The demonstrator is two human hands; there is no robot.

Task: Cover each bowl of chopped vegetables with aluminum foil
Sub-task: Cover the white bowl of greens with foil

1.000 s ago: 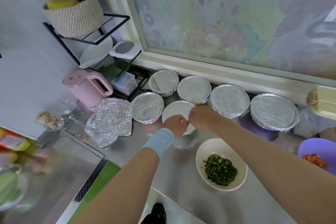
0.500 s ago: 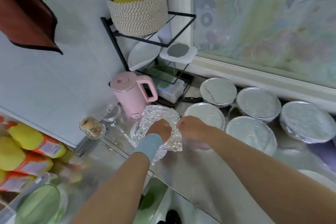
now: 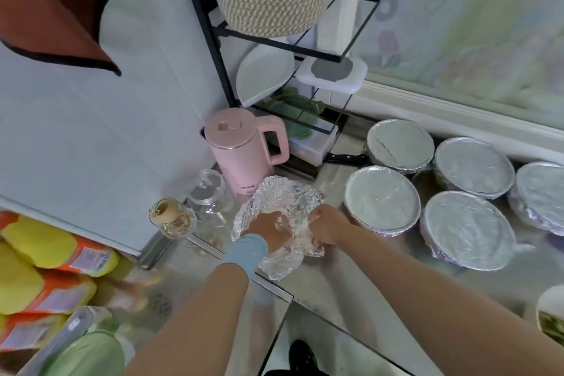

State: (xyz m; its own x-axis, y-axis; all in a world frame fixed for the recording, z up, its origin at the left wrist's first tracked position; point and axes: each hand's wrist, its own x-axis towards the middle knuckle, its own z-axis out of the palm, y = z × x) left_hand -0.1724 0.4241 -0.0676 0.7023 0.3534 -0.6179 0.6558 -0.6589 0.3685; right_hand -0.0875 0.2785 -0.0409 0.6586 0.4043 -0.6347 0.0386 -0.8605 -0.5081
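A crumpled sheet of aluminum foil [image 3: 283, 192] lies on the steel counter in front of the pink kettle. My left hand [image 3: 268, 227], with a light blue wristband, rests on the foil's near part with fingers curled into it. My right hand [image 3: 328, 224] pinches the foil's right edge. Several foil-covered bowls stand to the right, the nearest one [image 3: 381, 201] beside my right hand, another one [image 3: 468, 229] in front of it. An uncovered white bowl of chopped greens [image 3: 551, 319] peeks in at the right edge.
A pink kettle [image 3: 241, 149], a glass jar lid [image 3: 207, 189] and a small glass jar [image 3: 172, 217] stand left of the foil. A black wire rack [image 3: 274, 49] with a woven basket is behind. A knife [image 3: 345, 157] lies by the rack. Yellow and orange packets [image 3: 45, 268] fill the lower left.
Both hands left the foil-covered bowl in the middle, moved left to the crumpled foil sheet and took hold of it. The view swung left with them.
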